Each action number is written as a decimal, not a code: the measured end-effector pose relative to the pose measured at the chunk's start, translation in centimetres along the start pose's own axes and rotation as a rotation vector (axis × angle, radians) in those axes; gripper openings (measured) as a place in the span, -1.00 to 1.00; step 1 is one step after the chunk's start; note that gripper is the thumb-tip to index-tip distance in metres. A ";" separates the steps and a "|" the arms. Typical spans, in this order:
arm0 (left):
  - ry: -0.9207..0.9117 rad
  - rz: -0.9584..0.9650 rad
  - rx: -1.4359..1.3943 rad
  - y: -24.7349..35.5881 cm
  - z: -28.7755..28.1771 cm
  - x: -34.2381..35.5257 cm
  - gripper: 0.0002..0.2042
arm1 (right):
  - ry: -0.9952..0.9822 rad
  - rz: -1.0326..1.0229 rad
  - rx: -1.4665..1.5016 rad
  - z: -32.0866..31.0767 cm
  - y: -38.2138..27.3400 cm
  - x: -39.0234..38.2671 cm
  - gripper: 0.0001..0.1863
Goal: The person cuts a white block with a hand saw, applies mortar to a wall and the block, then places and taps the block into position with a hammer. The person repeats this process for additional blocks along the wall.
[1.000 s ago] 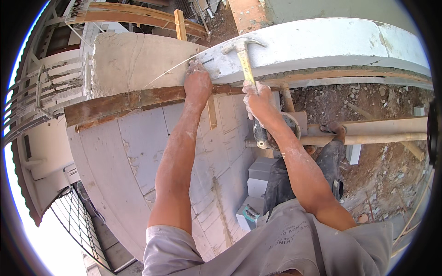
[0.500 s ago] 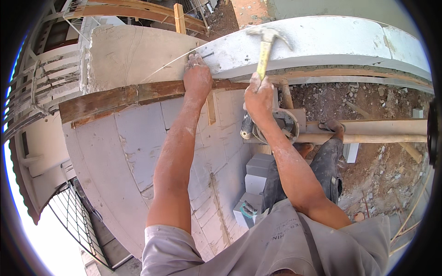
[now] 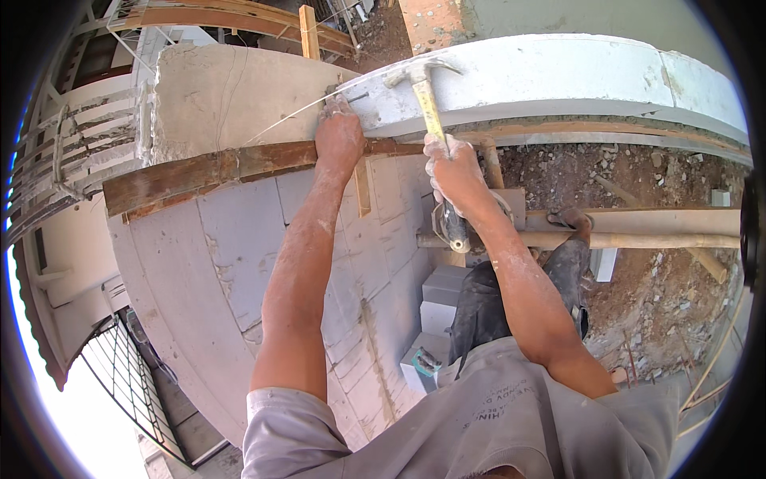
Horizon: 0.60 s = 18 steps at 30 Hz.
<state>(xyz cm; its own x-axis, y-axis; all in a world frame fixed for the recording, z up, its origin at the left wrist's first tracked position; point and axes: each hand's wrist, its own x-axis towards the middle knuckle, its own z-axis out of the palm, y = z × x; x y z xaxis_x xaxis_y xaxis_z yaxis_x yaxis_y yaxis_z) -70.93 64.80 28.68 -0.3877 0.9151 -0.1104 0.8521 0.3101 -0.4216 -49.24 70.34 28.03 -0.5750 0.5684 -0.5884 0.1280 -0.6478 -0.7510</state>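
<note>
My right hand [image 3: 456, 172] is closed around the handle of a claw hammer [image 3: 429, 104], which has a worn yellow shaft and a dusty head. The hammer's head is over the white block course [image 3: 558, 76], a short way right of a dark nail [image 3: 359, 97]. My left hand [image 3: 340, 134] is closed at the nail, its fingertips against the joint between the white blocks and the rough grey-beige wall [image 3: 239, 88]. The nail sticks out to the right of these fingers. A pale string [image 3: 295, 114] runs from the wall past my left fingers along the blocks.
A brown timber board [image 3: 183, 177] lies along the wall's near side. Below my right arm are a bamboo pole [image 3: 638, 240] and a plank [image 3: 678, 219] over rubble ground. White blocks [image 3: 437, 318] are stacked near my legs. A wooden stake [image 3: 309, 32] stands beyond the wall.
The hammer has swung left and slightly down, bringing its head closer to the nail. My left hand has stayed almost in place.
</note>
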 end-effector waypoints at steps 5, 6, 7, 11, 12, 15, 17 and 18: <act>0.079 0.038 0.026 0.3 0.5 0.2 -0.46 | 0.136 -0.043 -0.111 2.7 1.0 -0.4 -0.64; 0.079 0.035 0.022 0.5 0.4 0.1 -0.47 | 0.022 -0.019 -0.270 3.2 1.2 -0.7 -0.71; 0.034 0.020 0.000 0.8 0.3 0.2 -0.46 | 0.002 -0.043 -0.253 2.4 0.9 0.1 -0.71; 0.031 0.000 0.013 0.1 -0.2 0.3 -0.45 | 0.062 0.015 0.269 -1.2 -1.2 -1.2 -0.70; 0.060 0.037 0.041 0.2 -0.1 0.0 -0.45 | 0.189 -0.060 0.229 -0.5 -0.4 -0.7 -0.69; 0.003 -0.017 -0.006 1.3 -1.0 0.8 -0.45 | 0.323 -0.149 -0.030 1.4 3.0 1.9 -0.69; -0.013 0.006 0.008 0.6 0.4 -0.4 -0.45 | -0.003 0.026 -0.128 0.3 0.9 0.5 -0.70; 0.001 0.003 0.022 0.0 0.3 -0.2 -0.46 | -0.208 0.134 -0.050 -0.9 -1.6 -0.1 -0.70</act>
<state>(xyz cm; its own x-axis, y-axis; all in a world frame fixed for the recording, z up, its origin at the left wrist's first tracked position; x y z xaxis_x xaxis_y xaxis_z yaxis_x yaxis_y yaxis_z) -71.02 64.53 28.40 -0.3851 0.9162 -0.1104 0.8453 0.3022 -0.4407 -48.64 71.80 28.95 -0.7037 0.3593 -0.6129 0.2511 -0.6813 -0.6876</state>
